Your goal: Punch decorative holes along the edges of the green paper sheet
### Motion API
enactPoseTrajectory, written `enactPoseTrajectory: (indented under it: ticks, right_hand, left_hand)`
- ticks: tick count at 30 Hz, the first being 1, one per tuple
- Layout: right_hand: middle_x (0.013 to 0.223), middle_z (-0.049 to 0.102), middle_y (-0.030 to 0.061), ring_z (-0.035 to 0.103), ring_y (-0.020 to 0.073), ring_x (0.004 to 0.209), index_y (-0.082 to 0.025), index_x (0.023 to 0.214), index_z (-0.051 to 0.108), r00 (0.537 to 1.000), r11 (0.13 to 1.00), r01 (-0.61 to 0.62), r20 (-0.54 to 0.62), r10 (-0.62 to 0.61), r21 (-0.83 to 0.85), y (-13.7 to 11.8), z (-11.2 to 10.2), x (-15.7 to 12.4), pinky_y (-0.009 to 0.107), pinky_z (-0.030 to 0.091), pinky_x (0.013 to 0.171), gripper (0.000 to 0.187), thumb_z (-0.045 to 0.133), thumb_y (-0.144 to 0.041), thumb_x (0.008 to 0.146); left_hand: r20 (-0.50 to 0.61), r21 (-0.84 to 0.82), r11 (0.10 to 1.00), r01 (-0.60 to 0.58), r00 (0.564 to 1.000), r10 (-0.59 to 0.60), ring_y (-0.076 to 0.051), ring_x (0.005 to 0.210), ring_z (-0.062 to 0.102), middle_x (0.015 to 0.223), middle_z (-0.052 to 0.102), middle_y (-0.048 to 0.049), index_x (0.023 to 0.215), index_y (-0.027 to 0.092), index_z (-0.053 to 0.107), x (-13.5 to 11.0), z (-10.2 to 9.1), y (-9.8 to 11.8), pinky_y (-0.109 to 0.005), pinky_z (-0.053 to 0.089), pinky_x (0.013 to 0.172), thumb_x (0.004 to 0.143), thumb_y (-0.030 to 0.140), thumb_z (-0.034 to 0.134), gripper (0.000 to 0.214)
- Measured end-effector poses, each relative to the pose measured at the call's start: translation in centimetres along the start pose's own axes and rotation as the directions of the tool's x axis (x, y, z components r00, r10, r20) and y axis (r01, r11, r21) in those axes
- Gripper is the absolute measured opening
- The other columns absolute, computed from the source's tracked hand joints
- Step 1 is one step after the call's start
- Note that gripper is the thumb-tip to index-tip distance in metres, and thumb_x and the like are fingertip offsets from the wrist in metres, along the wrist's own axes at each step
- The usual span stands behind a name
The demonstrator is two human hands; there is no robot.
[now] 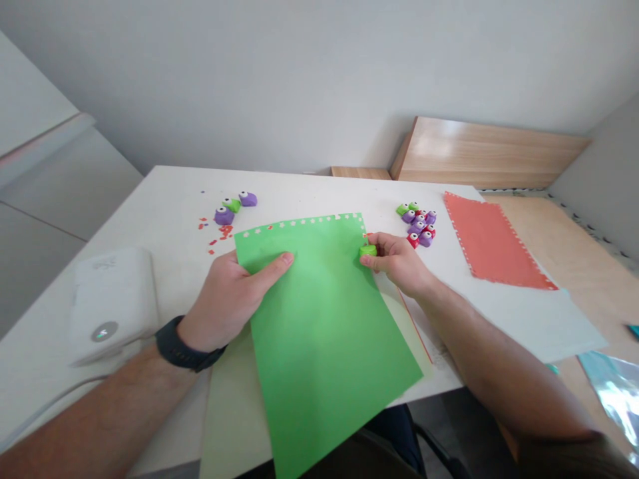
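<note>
The paper [329, 319] is green — the punch [368, 251] lime.

Your white table [304, 194] carries a white device [117, 296], red scraps [226, 231] and three eyed pieces [231, 207] on your left, a larger cluster [416, 227] (purple, green, red) and red sheet [492, 239] on your right

Left hand [232, 298], right hand [397, 261]: apparent pinches

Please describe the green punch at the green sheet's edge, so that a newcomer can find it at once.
At the white table, find the green sheet. Follow its right edge up almost to the far corner, where the right hand grips the green punch. It is the only punch seen in a hand; the other punches lie on the table in two groups.
</note>
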State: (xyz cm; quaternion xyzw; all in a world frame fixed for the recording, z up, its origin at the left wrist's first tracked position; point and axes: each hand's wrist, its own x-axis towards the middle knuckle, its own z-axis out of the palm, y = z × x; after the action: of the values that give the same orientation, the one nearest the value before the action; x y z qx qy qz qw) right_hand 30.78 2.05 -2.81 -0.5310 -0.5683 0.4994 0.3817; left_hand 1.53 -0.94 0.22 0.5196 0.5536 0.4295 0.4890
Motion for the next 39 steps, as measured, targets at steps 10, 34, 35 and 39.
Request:
enactPoseTrajectory:
  ticks: [10,34,35,39]
  right_hand:
    - [0.078,0.067,-0.0002,0.056,0.0172,0.069,-0.021,0.092,0.072,1.0,0.999,-0.007,-0.019,0.006,-0.036,0.2,0.1,0.4,0.031,0.043,0.063,0.036,0.089,-0.043,0.069]
    - [0.082,0.067,0.0005,0.054,0.0161,0.069,-0.02,0.103,0.075,0.999,0.996,0.038,-0.004,-0.038,-0.077,0.4,-0.7,0.4,0.031,0.041,0.063,0.039,0.087,-0.043,0.074]
    - [0.081,0.066,0.0003,0.054,0.016,0.069,-0.019,0.106,0.075,0.999,0.996,0.038,0.001,-0.038,-0.081,0.3,-0.8,0.4,0.031,0.04,0.064,0.041,0.086,-0.043,0.075]
    - [0.074,0.059,-0.0031,0.051,0.0148,0.066,-0.018,0.113,0.073,1.0,0.994,0.026,-0.014,-0.028,-0.105,-0.1,-1.4,0.2,0.03,0.037,0.063,0.045,0.084,-0.044,0.078]
  left_hand:
    - [0.008,0.016,1.0,0.007,1.0,-0.007,-0.036,0.119,0.074,0.13,0.079,-0.0047,0.115,0.027,0.081,-0.1,0.0,0.1,-0.049,0.064,0.102,0.083,0.051,0.084,0.04]
    - [-0.02,0.049,0.998,0.047,0.999,-0.046,-0.036,0.116,0.075,0.132,0.078,-0.0076,0.119,0.025,0.08,0.0,-0.1,-0.1,-0.045,0.066,0.094,0.076,0.059,0.087,0.056]
    - [-0.018,0.048,0.998,0.05,0.999,-0.049,-0.036,0.117,0.075,0.132,0.078,-0.0082,0.119,0.024,0.08,0.1,-0.1,-0.2,-0.045,0.066,0.094,0.076,0.06,0.087,0.057]
    - [-0.007,0.027,0.999,0.035,0.999,-0.035,-0.036,0.121,0.073,0.133,0.077,-0.01,0.123,0.02,0.078,0.1,-0.1,-0.3,-0.045,0.064,0.096,0.083,0.06,0.082,0.057]
